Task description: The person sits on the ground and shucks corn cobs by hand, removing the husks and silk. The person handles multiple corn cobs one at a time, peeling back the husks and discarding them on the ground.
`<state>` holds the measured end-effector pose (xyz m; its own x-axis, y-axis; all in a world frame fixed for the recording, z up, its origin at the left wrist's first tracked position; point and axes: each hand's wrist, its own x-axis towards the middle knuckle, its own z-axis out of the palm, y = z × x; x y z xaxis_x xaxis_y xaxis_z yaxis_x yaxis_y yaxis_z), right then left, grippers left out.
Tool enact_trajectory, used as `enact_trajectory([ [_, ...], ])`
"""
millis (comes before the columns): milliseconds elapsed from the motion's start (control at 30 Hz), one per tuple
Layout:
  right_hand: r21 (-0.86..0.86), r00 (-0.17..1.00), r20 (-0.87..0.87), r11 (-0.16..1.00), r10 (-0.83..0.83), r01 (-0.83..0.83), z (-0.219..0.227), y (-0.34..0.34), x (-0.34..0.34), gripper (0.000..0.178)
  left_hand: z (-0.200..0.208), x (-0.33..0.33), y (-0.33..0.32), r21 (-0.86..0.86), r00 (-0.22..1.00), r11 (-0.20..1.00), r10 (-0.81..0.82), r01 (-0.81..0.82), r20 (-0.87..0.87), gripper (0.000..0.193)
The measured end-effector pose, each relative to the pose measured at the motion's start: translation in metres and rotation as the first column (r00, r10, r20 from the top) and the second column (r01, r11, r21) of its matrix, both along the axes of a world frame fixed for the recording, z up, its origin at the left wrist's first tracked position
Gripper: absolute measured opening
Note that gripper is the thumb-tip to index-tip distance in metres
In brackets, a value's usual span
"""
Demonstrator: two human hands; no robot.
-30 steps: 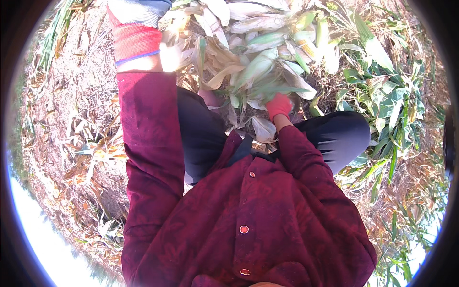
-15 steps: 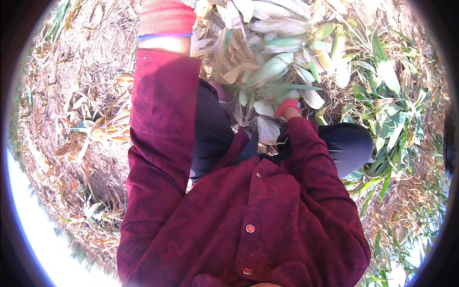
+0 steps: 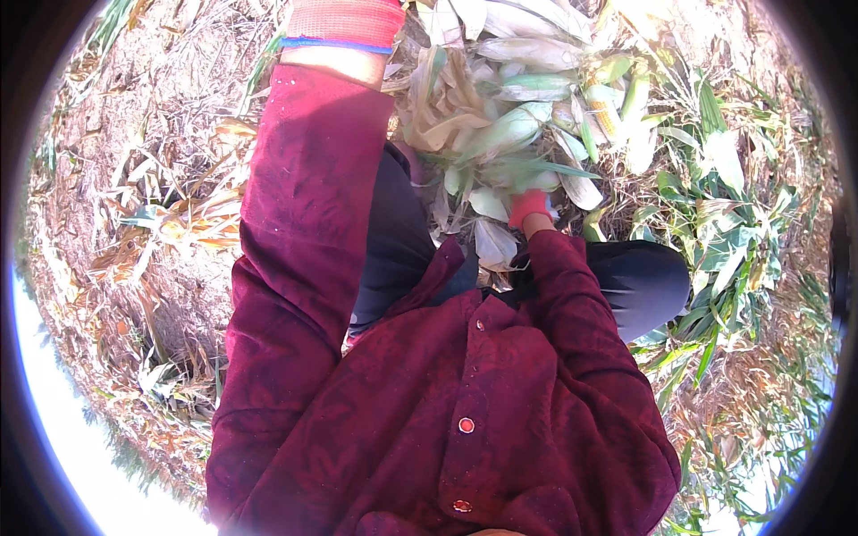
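My left hand point(image 3: 344, 20) reaches to the top edge. Only its red knitted glove cuff with a blue rim shows; the fingers lie beyond the picture. In front of my lap, my right hand point(image 3: 531, 207), in a red glove, is against the near side of the corn heap. Its fingers are hidden among blurred husks and a long green leaf point(image 3: 545, 166). Just beyond it lies an ear of corn in a pale green husk point(image 3: 509, 131). Several more husked ears point(image 3: 532, 87) are piled behind. One partly bare ear point(image 3: 606, 116) shows yellow kernels.
Dry peeled husks point(image 3: 438, 116) lie between my left forearm and the ears. Green corn leaves point(image 3: 728, 237) spread beside my right knee point(image 3: 648, 279). Dry stalks and straw point(image 3: 170, 228) cover the ground on the left.
My left hand and forearm have shifted a little right and farther forward. My right hand has moved slightly left, with more of its red glove showing. The heap looks much the same.
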<state>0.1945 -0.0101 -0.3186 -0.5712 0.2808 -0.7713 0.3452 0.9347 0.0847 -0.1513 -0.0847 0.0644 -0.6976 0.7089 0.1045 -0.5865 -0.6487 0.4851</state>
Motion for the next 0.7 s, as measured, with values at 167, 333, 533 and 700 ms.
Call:
enact_trajectory([
  [167, -0.292, 0.984, -0.176, 0.956, -0.018, -0.035, 0.037, 0.005, -0.008, 0.071, -0.004, -0.002, 0.006, 0.094, 0.997, 0.993, -0.065, 0.068, -0.038, 0.033],
  [333, -0.539, 0.957, -0.079, 0.819, -0.280, 0.196, 0.064, 0.018, -0.031, 0.074, -0.036, -0.031, 0.025, 0.378, 0.835, 0.754, -0.408, 0.536, -0.370, 0.037],
  [533, -0.904, 0.486, -0.321, 0.417, -0.813, 0.100, 0.186, 0.084, -0.056, 0.043, -0.013, 0.011, 0.013, -0.233, 0.991, 0.966, -0.095, 0.114, 0.091, 0.049],
  [700, -0.697, 0.148, -0.716, 0.696, -0.682, -0.172, 0.270, 0.167, -0.037, 0.049, -0.023, 0.023, 0.029, -0.282, 0.974, 0.934, -0.227, 0.218, 0.001, 0.048],
])
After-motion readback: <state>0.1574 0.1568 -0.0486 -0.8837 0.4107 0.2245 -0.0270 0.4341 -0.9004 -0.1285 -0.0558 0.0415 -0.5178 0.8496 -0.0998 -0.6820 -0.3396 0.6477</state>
